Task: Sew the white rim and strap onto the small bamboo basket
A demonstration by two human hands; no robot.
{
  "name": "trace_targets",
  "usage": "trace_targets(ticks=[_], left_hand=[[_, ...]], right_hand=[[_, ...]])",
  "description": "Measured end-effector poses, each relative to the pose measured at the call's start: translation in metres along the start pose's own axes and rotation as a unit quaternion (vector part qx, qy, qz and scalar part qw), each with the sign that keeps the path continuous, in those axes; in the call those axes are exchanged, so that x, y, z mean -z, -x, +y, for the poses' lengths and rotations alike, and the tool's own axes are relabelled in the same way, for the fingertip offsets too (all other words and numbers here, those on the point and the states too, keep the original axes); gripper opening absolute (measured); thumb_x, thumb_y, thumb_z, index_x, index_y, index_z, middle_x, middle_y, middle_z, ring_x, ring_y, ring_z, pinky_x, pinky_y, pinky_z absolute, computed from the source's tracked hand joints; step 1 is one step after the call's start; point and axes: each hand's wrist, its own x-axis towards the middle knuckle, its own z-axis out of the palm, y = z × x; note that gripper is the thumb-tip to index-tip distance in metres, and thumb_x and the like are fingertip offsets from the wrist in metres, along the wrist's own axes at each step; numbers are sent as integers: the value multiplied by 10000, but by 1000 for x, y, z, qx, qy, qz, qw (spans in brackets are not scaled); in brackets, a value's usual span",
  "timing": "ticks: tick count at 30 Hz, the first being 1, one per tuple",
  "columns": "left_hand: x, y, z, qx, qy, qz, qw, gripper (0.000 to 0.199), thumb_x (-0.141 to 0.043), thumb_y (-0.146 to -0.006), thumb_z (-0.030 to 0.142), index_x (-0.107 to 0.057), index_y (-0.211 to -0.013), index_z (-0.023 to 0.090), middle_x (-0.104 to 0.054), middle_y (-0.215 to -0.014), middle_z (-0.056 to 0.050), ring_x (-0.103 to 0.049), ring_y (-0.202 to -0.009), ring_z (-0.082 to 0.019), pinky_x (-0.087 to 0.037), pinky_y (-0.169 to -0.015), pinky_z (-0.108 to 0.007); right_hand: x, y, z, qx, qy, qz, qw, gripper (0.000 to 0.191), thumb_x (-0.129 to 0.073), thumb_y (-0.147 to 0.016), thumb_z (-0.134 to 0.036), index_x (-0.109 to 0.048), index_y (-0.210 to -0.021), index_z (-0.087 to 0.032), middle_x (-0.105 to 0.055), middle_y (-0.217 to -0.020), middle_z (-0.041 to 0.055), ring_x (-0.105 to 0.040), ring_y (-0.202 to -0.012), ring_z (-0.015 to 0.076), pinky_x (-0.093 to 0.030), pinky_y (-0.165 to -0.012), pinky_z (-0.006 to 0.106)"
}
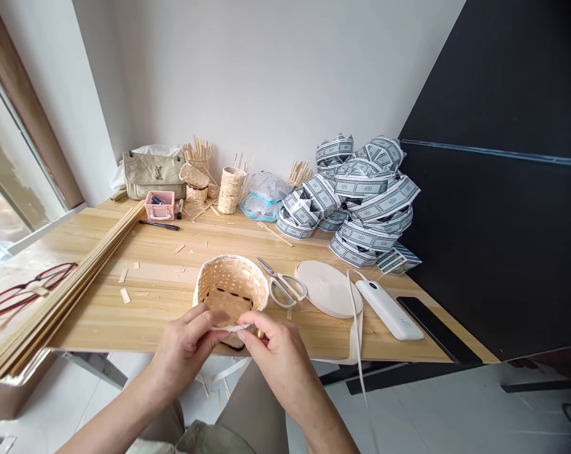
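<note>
A woven bamboo basket [236, 277] stands at the table's front edge, its mouth facing up. White fabric tape [232, 328] covers its rim. My left hand [187, 335] is closed at the near side of the rim, thumb and fingers pinching the tape. Close beside it, my right hand [278, 347] pinches the same tape between thumb and forefinger. A small brass-coloured piece [261, 335] shows by the right fingers; I cannot tell what it is. The hands hide part of the basket's near wall.
Scissors [284, 285] and a flat roll of pale tape [330, 289] lie right of the basket, then a white power bank [389, 310] with a cable and a black phone [439, 330]. Long bamboo strips [77, 277] and red glasses [30, 291] are left. Patterned strip coils [361, 195] stand behind.
</note>
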Motion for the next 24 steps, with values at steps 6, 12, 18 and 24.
trace_targets(ticks=[6,12,18,24], left_hand=[[-1,-1,0,23,48,-17,998,170,-505,-833,173,-667,-851,222,-456,-648,26,-496,-551,-74,-392,-497,-151],[1,-6,1,46,82,-13,996,151,-548,-791,162,-694,-808,201,-499,-631,13,-511,-558,-90,-413,-513,-177],[11,-21,-3,116,185,21,976,114,-599,-757,237,-702,-765,188,-478,-587,26,-444,-471,-70,-367,-430,-173],[29,-36,-2,151,248,16,957,183,-635,-735,344,-718,-767,184,-456,-573,28,-420,-487,-71,-351,-430,-178]], right_hand=[[2,-1,0,-2,-8,-10,1000,133,-492,-743,-162,-607,-678,-182,-477,-525,-56,-351,-457,66,-251,-439,177],[0,-1,-4,-17,4,-12,1000,136,-486,-750,-155,-607,-694,-185,-458,-517,-55,-344,-452,73,-248,-429,184],[24,3,-6,-24,-11,10,1000,279,-469,-801,-235,-523,-1074,-215,-471,-593,-47,-434,-507,104,-350,-474,197],[65,-4,-10,32,-96,72,992,187,-433,-848,-322,-561,-806,-192,-517,-539,-27,-470,-475,100,-396,-463,209]])
